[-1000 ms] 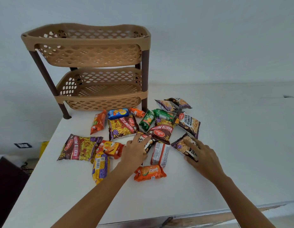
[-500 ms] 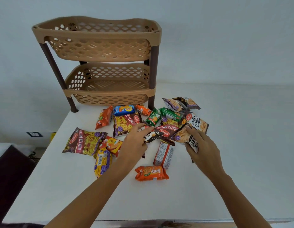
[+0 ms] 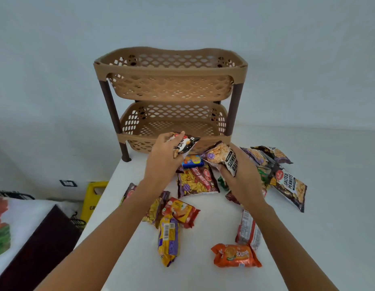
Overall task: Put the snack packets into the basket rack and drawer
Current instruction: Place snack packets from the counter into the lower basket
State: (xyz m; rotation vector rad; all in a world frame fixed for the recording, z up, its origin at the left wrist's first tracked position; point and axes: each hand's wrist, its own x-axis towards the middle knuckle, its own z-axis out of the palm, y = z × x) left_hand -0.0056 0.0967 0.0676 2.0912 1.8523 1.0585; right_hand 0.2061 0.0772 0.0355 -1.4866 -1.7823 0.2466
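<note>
A tan two-tier basket rack [image 3: 171, 70] with brown legs stands at the back of the white table [image 3: 329, 206]; both tiers look empty. My left hand [image 3: 161, 162] grips a black salted-peanuts packet [image 3: 185, 143], raised in front of the lower basket [image 3: 174, 127]. My right hand [image 3: 243, 177] holds a second salted-peanuts packet [image 3: 222, 156] just right of it, also off the table. Several snack packets lie spread below, among them a Khatta Meetha bag [image 3: 196, 181], an orange biscuit pack [image 3: 235, 256], a yellow-purple pack [image 3: 167, 238] and another peanuts packet [image 3: 289, 189].
The table's left edge runs close to the rack's left leg [image 3: 124, 156]. Beyond the edge, lower left, are a yellow object [image 3: 94, 198], a dark cabinet [image 3: 35, 244] and a cloth-covered surface [image 3: 6, 227]. A plain wall rises behind the rack.
Both hands have lifted their peanut packets off the table and carried them up toward the rack's lower basket. The camera has swung left, so the rack now sits centred.
</note>
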